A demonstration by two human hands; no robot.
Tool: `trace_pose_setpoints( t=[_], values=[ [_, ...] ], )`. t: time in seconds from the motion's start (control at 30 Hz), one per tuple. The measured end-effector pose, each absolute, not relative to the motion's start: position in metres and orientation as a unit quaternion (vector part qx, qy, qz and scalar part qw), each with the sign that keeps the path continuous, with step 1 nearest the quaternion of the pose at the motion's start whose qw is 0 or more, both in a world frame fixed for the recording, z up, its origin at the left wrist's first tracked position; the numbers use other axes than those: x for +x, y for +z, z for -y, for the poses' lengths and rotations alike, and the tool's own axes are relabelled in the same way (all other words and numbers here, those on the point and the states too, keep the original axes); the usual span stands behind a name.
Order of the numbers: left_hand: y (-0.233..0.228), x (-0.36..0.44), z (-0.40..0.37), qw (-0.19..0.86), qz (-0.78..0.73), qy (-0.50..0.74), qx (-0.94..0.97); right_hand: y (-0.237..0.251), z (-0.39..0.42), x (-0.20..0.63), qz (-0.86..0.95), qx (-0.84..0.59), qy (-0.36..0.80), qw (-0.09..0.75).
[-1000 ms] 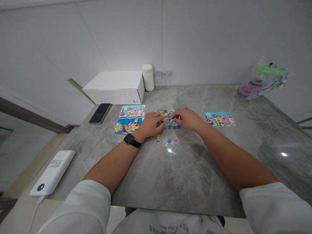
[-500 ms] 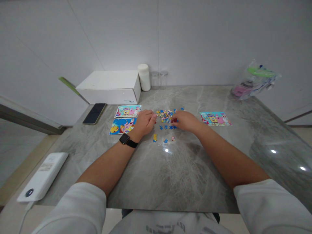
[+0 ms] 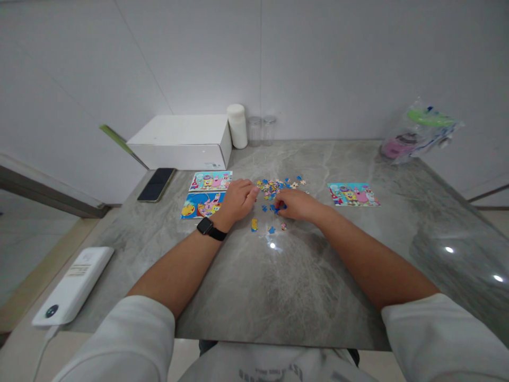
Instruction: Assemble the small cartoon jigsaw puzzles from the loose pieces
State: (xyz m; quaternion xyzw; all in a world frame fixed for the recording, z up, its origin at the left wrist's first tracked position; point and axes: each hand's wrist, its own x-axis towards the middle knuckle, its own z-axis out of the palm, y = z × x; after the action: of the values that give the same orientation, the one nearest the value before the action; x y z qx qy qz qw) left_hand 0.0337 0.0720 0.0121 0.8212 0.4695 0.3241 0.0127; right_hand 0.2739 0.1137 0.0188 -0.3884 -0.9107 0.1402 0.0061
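A small heap of loose jigsaw pieces [image 3: 274,185] lies on the grey marble table [image 3: 278,276], with a few blue and yellow pieces [image 3: 262,227] scattered nearer to me. My right hand [image 3: 296,204] rests on the table with its fingertips pinched on a blue piece [image 3: 275,208] at the near edge of the heap. My left hand [image 3: 237,199], with a black watch on the wrist, lies curled just left of the heap; I cannot tell whether it holds a piece. Two cartoon picture cards [image 3: 207,192] lie left of that hand and a third card [image 3: 352,193] lies to the right.
A white box [image 3: 183,140], a white jar [image 3: 237,125] and two clear jars [image 3: 261,130] stand at the back. A dark phone [image 3: 157,184] and a white power bank [image 3: 73,284] lie on the left. A plastic bag [image 3: 417,135] sits at the back right.
My right hand has drawn back from the heap toward me and now pinches a blue piece. My left hand has barely shifted. The camera view swung slightly.
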Motion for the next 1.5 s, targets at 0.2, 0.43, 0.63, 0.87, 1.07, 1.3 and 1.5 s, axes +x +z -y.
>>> trace_pose_setpoints(
  t=[0.2, 0.43, 0.63, 0.87, 1.07, 1.3, 1.5],
  values=[
    [0.013, 0.034, -0.071, 0.021, -0.469, 0.316, 0.824, 0.021, -0.109, 0.270, 0.906, -0.394, 0.154, 0.014],
    [0.013, 0.035, -0.072, 0.016, -0.461, 0.295, 0.837, 0.056, -0.119, 0.295, 0.885, -0.378, 0.247, 0.113],
    [0.030, 0.049, -0.061, -0.006, -0.393, 0.291, 0.872, 0.087, -0.127, 0.340, 0.826, -0.449, 0.278, 0.195],
    [0.046, 0.084, -0.031, 0.076, -0.315, 0.215, 0.921, 0.028, -0.102, 0.360, 0.807, -0.482, 0.304, 0.156],
    [0.029, 0.114, -0.011, 0.078, -0.299, 0.136, 0.941, -0.012, -0.084, 0.364, 0.810, -0.473, 0.274, 0.213],
    [0.012, 0.123, -0.015, 0.044, -0.307, 0.110, 0.944, -0.009, -0.082, 0.360, 0.841, -0.458, 0.194, 0.212],
    [0.008, 0.124, -0.017, 0.042, -0.321, 0.113, 0.939, -0.014, -0.081, 0.360, 0.843, -0.456, 0.183, 0.219]
  ],
)
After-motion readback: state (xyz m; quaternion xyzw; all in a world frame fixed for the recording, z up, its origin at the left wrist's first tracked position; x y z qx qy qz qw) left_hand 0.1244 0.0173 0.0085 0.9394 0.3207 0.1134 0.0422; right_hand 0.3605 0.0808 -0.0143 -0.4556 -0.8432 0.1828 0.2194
